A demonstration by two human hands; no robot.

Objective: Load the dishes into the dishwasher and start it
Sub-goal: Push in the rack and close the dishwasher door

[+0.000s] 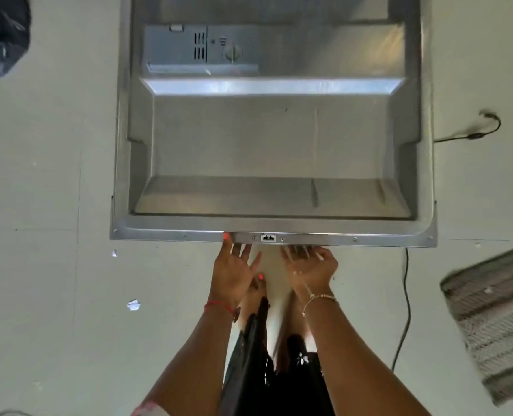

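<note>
The dishwasher door (273, 139) lies open and flat below me, its steel inner face up. A grey detergent dispenser (201, 49) sits near the door's far end. The latch (268, 238) shows in the middle of the near edge. My left hand (234, 271) is palm up under that edge, left of the latch, with its fingers spread and one fingertip on the rim. My right hand (309, 265) is palm up just right of the latch, fingers reaching under the door. Neither hand holds anything. No dishes or racks are in view.
Pale tiled floor (54, 205) surrounds the door. A black cable (406, 295) runs along the floor at the right, and a second cable (471, 135) lies beside the door. A striped mat (495, 319) is at the right edge. A dark bag (0, 37) sits top left. Paper scraps (133, 304) lie left.
</note>
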